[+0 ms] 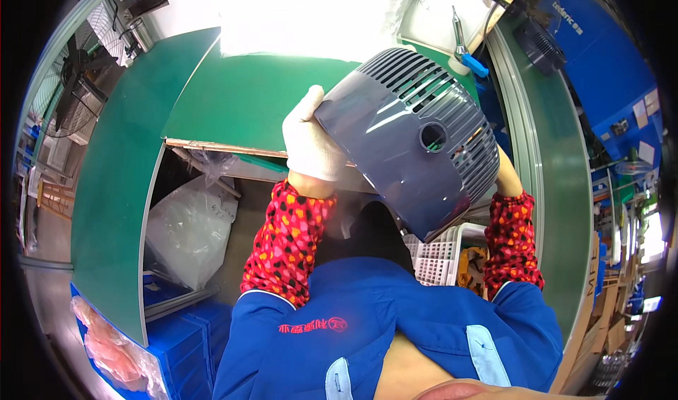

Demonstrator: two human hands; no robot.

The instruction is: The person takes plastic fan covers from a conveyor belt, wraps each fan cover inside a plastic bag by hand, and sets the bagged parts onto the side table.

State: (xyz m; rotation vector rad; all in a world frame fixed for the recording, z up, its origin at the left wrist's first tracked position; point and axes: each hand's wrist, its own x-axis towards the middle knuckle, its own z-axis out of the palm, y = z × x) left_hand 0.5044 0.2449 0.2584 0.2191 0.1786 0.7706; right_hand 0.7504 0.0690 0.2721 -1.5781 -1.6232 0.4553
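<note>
At the left rim of a dark slotted housing (399,135), the gloved left hand (311,144) is clamped on; right hand (508,175) is mostly hidden behind, can't tell its grip. Two-sided probably 'cause it's bulky. Housing's tilted, held up by the green table (247,96).

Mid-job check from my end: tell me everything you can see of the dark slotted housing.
The dark blue-grey housing looks like glossy plastic: a curved shell with rows of slots along its top and right side, and one round hole beside them. It is held tilted, partly overlapping the green tabletop in view. The white-gloved left grip holds its left edge; the right grip is at its right side, mostly hidden.
</note>
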